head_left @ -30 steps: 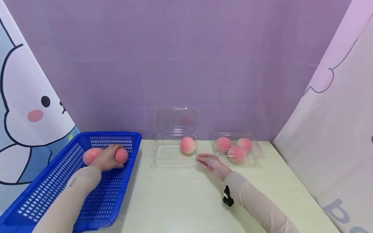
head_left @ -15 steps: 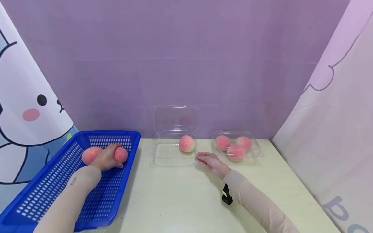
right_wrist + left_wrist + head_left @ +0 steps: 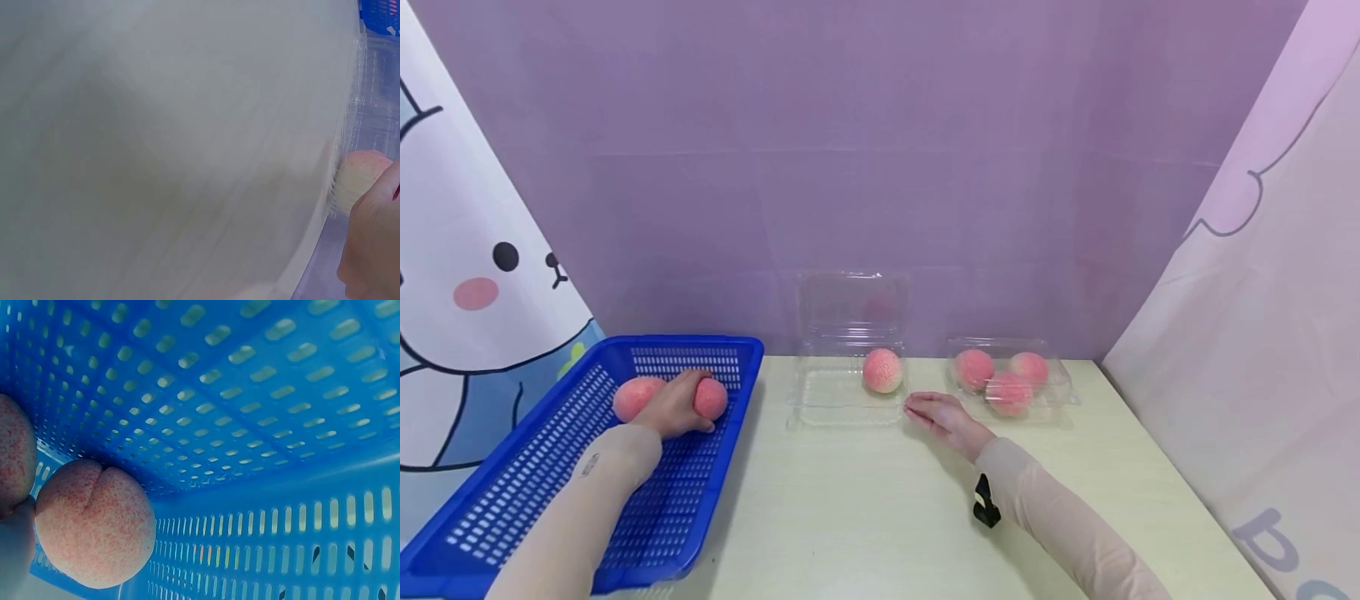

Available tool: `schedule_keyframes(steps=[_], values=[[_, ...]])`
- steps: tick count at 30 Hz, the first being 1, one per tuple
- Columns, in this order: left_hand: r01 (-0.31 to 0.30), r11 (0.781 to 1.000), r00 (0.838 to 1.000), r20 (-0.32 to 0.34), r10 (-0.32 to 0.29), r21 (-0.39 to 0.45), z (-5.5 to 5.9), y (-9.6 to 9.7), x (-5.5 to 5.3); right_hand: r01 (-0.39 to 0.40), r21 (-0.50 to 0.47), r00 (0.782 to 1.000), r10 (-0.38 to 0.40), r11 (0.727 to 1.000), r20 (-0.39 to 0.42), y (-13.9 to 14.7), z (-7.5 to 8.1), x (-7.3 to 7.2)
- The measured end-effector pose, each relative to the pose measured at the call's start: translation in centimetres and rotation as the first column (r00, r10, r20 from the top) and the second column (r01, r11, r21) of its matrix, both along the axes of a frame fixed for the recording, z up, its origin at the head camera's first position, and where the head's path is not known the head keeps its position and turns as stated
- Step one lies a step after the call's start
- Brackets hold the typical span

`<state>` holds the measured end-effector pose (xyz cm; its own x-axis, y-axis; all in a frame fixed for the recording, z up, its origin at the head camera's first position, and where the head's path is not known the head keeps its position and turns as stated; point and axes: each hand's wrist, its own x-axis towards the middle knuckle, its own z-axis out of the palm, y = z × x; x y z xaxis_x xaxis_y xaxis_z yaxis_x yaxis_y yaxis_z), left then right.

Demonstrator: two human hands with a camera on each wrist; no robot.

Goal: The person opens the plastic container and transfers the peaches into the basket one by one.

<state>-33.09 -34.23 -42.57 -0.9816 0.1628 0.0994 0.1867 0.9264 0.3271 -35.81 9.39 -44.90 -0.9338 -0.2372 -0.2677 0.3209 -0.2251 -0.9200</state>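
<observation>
In the head view my left hand reaches into a blue plastic basket and grips a pink peach, thumb low against its near side. A second peach lies to the left of that hand. The left wrist view shows a creased peach close up beside part of the hand. My right hand is held with straight fingers together, fingertips at the near right corner of an open clear clamshell box. One peach sits in the box's right half, its lid standing up behind.
Right of the open box, a closed clear clamshell box holds three peaches. Everything stands on a pale table. A purple cloth hangs behind, with printed cloths at both sides.
</observation>
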Motion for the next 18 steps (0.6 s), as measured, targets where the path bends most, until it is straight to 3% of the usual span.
schedule_keyframes(steps=[12, 18], values=[[-0.015, 1.000, 0.997, 0.069, 0.015, -0.004, 0.2, -0.2, -0.3, 0.024, -0.003, 1.000, -0.024, 1.000, -0.007, -0.2, 0.2, 0.3], [-0.005, 0.999, 0.997, 0.076, 0.002, 0.035, 1.6, -0.1, 0.2, 0.025, -0.002, 1.000, -0.025, 1.000, -0.003, -0.3, 0.2, 0.1]])
